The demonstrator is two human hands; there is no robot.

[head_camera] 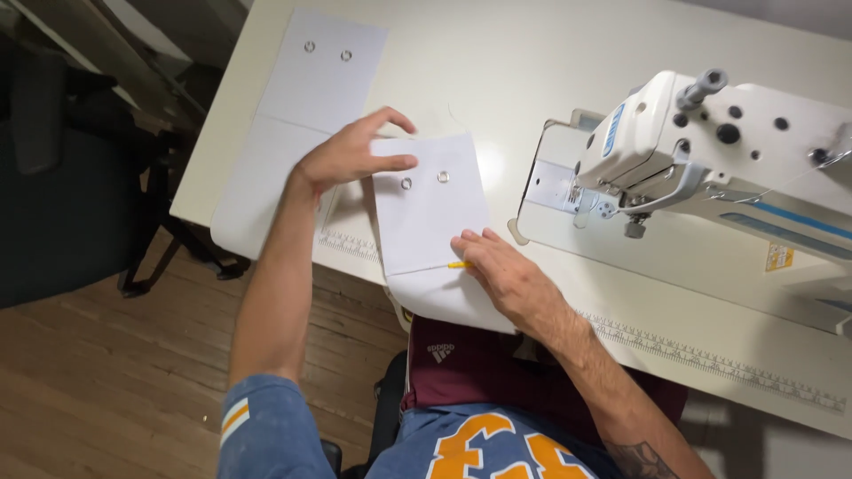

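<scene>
Fabric piece (pixel 432 232), white, two metal eyelets (pixel 424 180) near its top, lies flat at the front middle of the table (pixel 532 62); its lower end hangs over the near edge toward the lap.

Left to right:
- Dark chair (pixel 53 177) far left, off the table, on a wood floor (pixel 106 372).
- Second piece (pixel 297 124), same white stuff, longer, also with two eyelets at the top. Lies on the table's left part, bottom end drooping over the front edge. Just beside the fabric piece; can't tell if the two touch, the left hand covers the gap.
- Printed ruler (pixel 710 359) runs along the table's front edge, partly under the fabric piece.
- Sewing machine (pixel 710 151), white, on the right, head and needle area well apart from the fabric piece. Bare table between them, nothing blocking that path.

Hands:
- Left hand (pixel 351 155): forearm comes up from lower left, wrist bent, palm down. Fingers spread and curled loosely, thumb and fingertips on the top left corner of the fabric piece. Pinching or only pressing: can't tell, though the corner looks slightly lifted.
- Right hand (pixel 501 270): forearm comes in from lower right, tattoo near the elbow. Palm down, resting on the right edge of the fabric piece at a crosswise fold line. Fingers closed around a thin yellow marker (pixel 460 264), tip pointing left, on the cloth.
</scene>
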